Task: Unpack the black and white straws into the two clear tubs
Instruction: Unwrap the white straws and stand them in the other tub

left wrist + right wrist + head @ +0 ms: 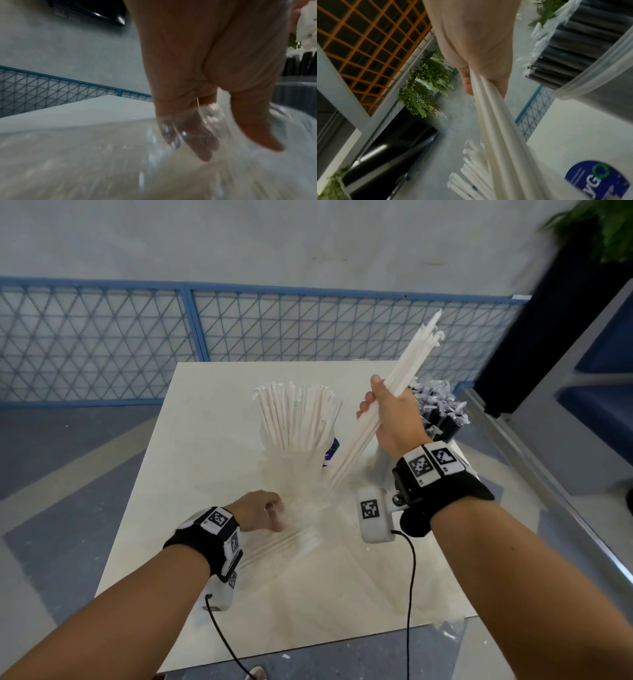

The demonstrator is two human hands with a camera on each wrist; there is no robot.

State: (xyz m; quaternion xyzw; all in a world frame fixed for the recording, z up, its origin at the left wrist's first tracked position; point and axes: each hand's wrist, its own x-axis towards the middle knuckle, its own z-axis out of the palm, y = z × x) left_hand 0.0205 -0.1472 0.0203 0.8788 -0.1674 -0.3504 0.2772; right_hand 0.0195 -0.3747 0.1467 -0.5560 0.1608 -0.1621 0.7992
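A clear tub [274,463] at the table's middle stands full of upright white straws [296,419]. My right hand [371,395] grips a tilted bundle of white straws [404,371] raised just right of that tub; the wrist view shows the bundle [496,121] running out of my right hand [481,83]. Behind it, the second tub [599,67] holds black straws [445,419] in film. My left hand [270,513] holds the clear plastic wrapper [301,529], with film over its fingertips [188,135]. A few white straws [281,544] lie in the wrapper.
The white table [212,412] ends at a near edge [308,648] and a left edge. A blue round label [331,451] shows between tub and bundle. A blue mesh fence [102,337] runs behind. A dark planter [555,320] and grey cabinet stand right.
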